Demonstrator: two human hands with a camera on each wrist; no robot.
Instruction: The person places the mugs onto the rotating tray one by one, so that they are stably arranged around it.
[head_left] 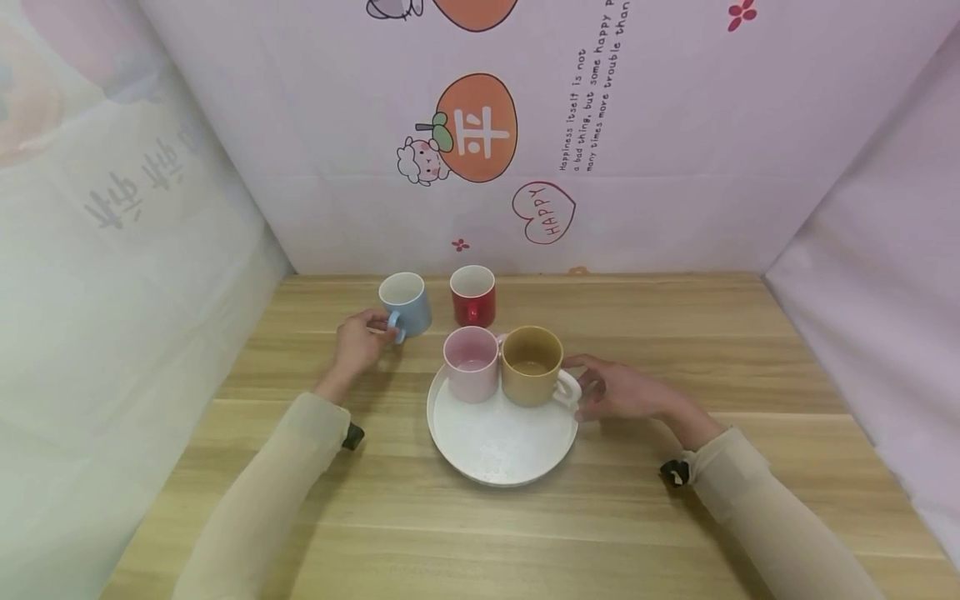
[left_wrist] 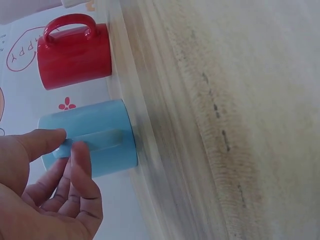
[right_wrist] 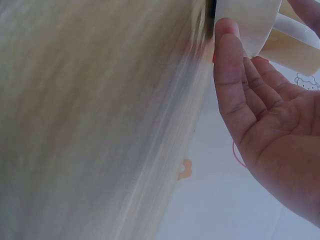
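Where printed white cloth (head_left: 660, 217) is hung behind wood-grain table (head_left: 390, 517) | round white tray (head_left: 498, 450) is perhaps steadied by right hand (head_left: 621, 390) at its rim, grip unclear | pink mug (head_left: 471, 382) and mustard mug (head_left: 527, 388) are set rearward on it, likely leaving room | light-blue mug (head_left: 414, 313), near red mug (head_left: 483, 310), is pinched by handle (left_wrist: 102, 140) in left hand (head_left: 358, 346), presumably for control

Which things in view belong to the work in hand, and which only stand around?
Apparently in use:
blue mug, pinched by the left hand
white tray, right hand at rim
pink mug, tan mug, on the tray

Apparently not:
red mug, untouched, possibly waiting
printed cloth
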